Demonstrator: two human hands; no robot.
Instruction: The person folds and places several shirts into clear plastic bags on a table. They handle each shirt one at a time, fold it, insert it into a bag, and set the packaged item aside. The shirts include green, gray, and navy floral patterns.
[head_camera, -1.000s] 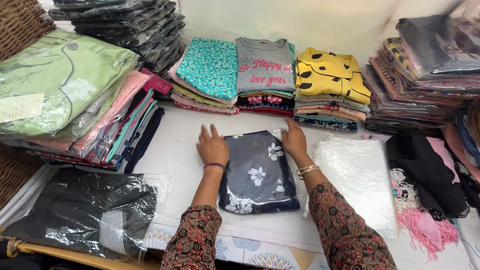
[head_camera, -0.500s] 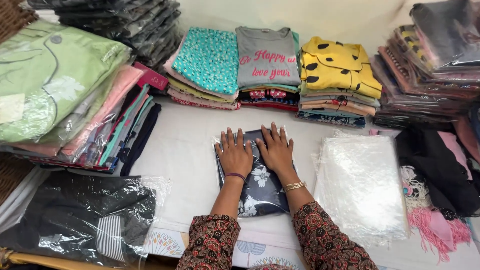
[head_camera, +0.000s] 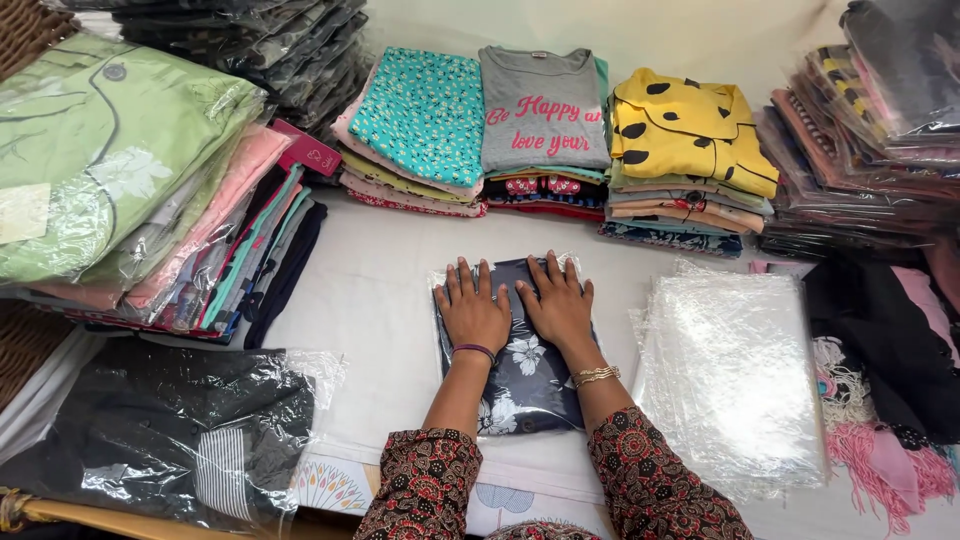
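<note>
while both palms press flat, left hand (head_camera: 471, 312), right hand (head_camera: 556, 304), fingers spread wide, bagged navy floral garment (head_camera: 520, 385)

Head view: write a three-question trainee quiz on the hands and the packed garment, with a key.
1. True or false: both hands lie flat, palms down, on the dark floral garment in its clear bag.
2. What lies directly beside the right hand, further right on the table? A) a wicker basket B) a stack of clear plastic bags C) a green shirt
3. Which wrist wears the gold bangles, and what is on the other one?

Key
1. True: the left hand and the right press side by side on it.
2. B.
3. The right wrist; the left wears a thin purple band.
</note>
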